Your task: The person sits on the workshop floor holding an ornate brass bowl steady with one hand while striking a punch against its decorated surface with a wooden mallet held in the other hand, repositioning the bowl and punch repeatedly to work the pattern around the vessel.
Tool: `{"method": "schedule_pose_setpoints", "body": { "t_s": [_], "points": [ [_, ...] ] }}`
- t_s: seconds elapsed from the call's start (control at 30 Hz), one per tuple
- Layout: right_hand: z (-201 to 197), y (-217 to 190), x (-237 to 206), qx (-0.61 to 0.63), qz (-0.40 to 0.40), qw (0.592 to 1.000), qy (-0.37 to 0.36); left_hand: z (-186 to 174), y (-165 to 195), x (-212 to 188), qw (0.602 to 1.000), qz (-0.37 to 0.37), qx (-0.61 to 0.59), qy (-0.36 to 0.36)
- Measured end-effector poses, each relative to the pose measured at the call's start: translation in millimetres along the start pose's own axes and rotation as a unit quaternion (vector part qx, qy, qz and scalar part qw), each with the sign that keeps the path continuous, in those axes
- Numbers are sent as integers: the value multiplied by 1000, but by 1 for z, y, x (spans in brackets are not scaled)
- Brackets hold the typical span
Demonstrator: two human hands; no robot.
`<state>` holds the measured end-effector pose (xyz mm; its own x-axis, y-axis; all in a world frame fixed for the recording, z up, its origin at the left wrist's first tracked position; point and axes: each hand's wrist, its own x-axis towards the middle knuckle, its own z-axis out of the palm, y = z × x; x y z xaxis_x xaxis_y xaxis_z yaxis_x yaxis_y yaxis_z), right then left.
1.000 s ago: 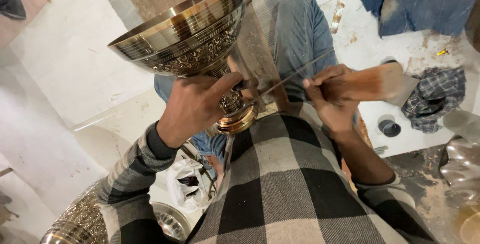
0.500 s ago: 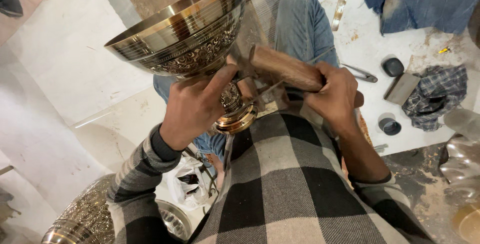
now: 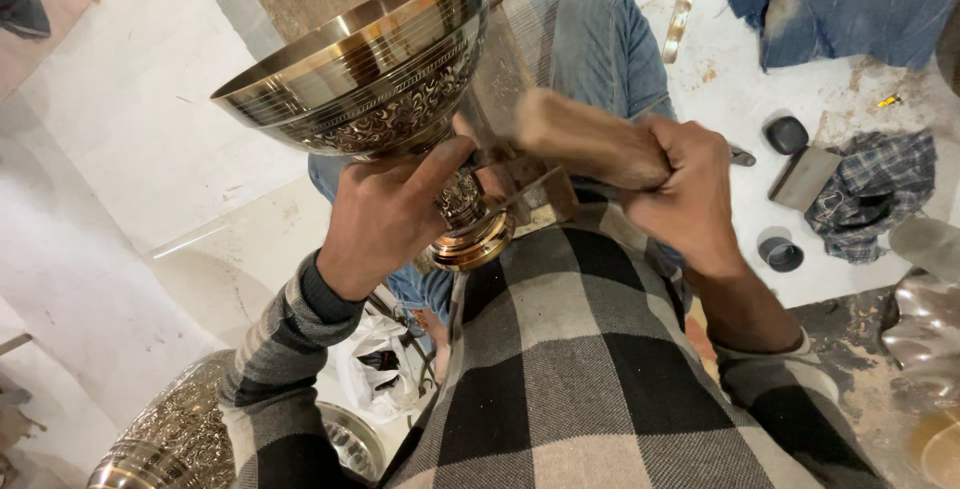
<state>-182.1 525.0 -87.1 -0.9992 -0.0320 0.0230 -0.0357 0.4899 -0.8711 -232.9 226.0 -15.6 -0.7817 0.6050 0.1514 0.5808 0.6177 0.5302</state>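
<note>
The left hand (image 3: 385,214) was clamped on the stem of an engraved brass goblet (image 3: 370,64) whose bowl rose just above it, while the right hand (image 3: 685,189) gripped a wooden-handled tool (image 3: 580,139) pressed against that stem.

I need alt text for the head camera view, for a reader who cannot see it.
Seen from above, a person's left hand grips the stem of an engraved brass goblet, while the right hand holds a wooden-handled tool beside it. Below is a checked shirt; a plaid cloth lies on the pale floor.
</note>
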Motion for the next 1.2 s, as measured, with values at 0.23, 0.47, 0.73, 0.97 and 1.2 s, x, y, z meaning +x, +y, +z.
{"method": "schedule_pose_setpoints", "body": {
  "t_s": [0.23, 0.47, 0.73, 0.97, 1.2],
  "points": [
    [2, 9, -10, 60, 29, 998, 8, -2, 0, 1, 1000, 1, 1, -15],
    [5, 6, -16, 104, -6, 995, 2, -3, -2, 1, 999, 4, -2, -40],
    [6, -1, -15, 147, 3, 989, 11, 1, -4, 2, 999, 13, 16, -50],
    [16, 5, -27, 167, 39, 983, 66, -3, -3, 5, 997, 29, 14, -64],
    [23, 12, -34, 116, 34, 990, 66, -6, 0, 9, 996, 40, 3, -84]
  ]
}}
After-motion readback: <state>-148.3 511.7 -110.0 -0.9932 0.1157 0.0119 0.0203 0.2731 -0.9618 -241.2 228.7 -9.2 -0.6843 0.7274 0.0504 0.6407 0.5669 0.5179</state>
